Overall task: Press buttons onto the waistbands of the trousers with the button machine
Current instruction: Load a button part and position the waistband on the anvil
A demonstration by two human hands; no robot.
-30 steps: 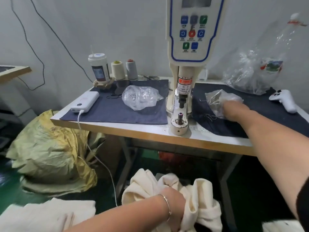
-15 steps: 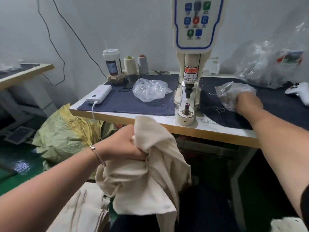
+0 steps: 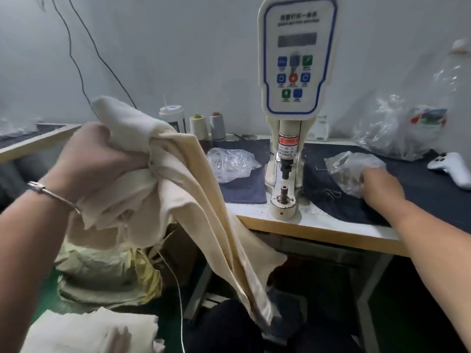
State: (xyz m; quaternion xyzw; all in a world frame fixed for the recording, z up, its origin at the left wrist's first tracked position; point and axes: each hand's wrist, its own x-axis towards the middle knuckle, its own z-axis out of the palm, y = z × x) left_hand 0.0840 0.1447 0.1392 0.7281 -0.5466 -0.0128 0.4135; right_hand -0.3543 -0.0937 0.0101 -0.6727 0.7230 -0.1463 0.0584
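Observation:
My left hand [image 3: 94, 161] grips a bunched pair of cream trousers [image 3: 193, 212] and holds them up at chest height, left of the table; the cloth hangs down toward my lap. The white button machine [image 3: 293, 72] stands mid-table, its lower die post [image 3: 283, 193] bare under the punch. My right hand [image 3: 379, 186] rests on the dark cloth to the machine's right, its fingertips inside a small clear plastic bag of buttons [image 3: 351, 166]. What the fingers hold is hidden by the plastic.
A second clear bag [image 3: 229, 161] lies left of the machine. Thread cones [image 3: 198, 126], a cup [image 3: 172, 115], a white controller [image 3: 453, 168] and a big plastic bag [image 3: 407, 128] line the table. More cream cloth [image 3: 89, 332] and a yellow sack [image 3: 107, 273] lie on the floor.
My left hand has lifted the trousers from near the floor up to chest height. My right hand has stayed at the button bag.

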